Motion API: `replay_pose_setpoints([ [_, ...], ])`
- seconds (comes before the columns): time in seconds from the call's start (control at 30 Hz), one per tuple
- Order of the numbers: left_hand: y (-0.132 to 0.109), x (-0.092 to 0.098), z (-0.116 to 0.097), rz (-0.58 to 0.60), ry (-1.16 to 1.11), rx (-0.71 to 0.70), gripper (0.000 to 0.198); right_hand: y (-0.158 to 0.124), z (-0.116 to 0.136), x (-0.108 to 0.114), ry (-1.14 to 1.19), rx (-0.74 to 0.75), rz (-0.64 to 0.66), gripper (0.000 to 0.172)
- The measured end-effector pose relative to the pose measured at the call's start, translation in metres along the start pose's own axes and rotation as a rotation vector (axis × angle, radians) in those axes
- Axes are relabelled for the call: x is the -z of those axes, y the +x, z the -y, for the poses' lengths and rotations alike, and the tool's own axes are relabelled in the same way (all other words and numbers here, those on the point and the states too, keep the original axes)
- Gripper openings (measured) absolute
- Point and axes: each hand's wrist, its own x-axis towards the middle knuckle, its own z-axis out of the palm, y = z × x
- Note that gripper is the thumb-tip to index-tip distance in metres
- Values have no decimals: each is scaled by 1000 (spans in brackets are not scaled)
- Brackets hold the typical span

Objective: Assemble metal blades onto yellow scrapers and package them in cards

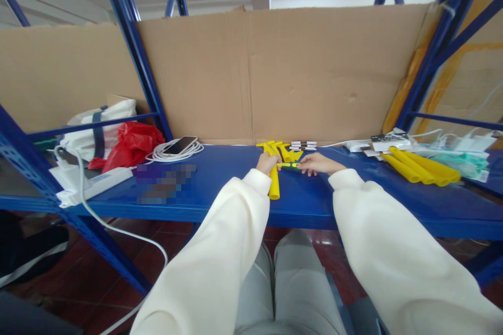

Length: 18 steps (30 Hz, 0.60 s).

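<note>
A yellow roll (274,187) stands out below my left hand (268,163), whose fingers are closed round its upper part. My right hand (316,164) pinches one end of a slim green-and-yellow tool (290,165), perhaps a cutter. The tool's other end reaches to the left hand's fingers; whether it touches the roll I cannot tell. Just behind the hands lie several yellow pieces (288,154) and a small stack of white-and-dark packs (304,145).
More yellow rolls (418,166) lie at the right beside white packages (389,142). On the left are a phone (181,145) on a coiled white cable (162,156), a red plastic bag (131,145) and a power strip (94,186). Cardboard (314,73) walls the back of the blue shelf (228,183).
</note>
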Motion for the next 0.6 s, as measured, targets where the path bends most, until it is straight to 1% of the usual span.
replay_pose_setpoints([
  [0.07, -2, -1, 0, -6, -23, -35, 36, 4, -6, 3, -43, 31, 15, 18],
  [0.1, -3, -2, 0, -11, -37, -61, 47, 7, -9, 6, -62, 39, -7, 16],
  [0.13, -3, -2, 0, -15, -52, -92, 57, 9, -12, 9, -97, 36, -57, 15],
  [0.2, -3, -3, 0, -13, -68, -158, 70, 14, -21, 18, -233, -7, -245, 21],
  [0.23, -2, -3, 2, -9, -59, -185, 72, 15, -25, 23, -327, -49, -371, 25],
  [0.27, 0, -3, 3, -3, -33, -206, 71, 17, -31, 27, -415, -76, -450, 30],
  [0.33, 4, -3, 7, 12, 68, -234, 63, 18, -41, 34, -537, -155, -532, 39],
  [0.4, 7, -1, 12, 32, 216, -251, 55, 18, -48, 36, -598, -192, -553, 43],
  [0.43, 8, -1, 13, 47, 287, -257, 53, 17, -51, 36, -615, -194, -540, 44],
  [0.5, 9, 0, 16, 69, 387, -285, 51, 18, -53, 34, -644, -179, -478, 43],
  [0.6, 8, 0, 16, 68, 437, -347, 50, 19, -52, 30, -691, -153, -384, 47],
])
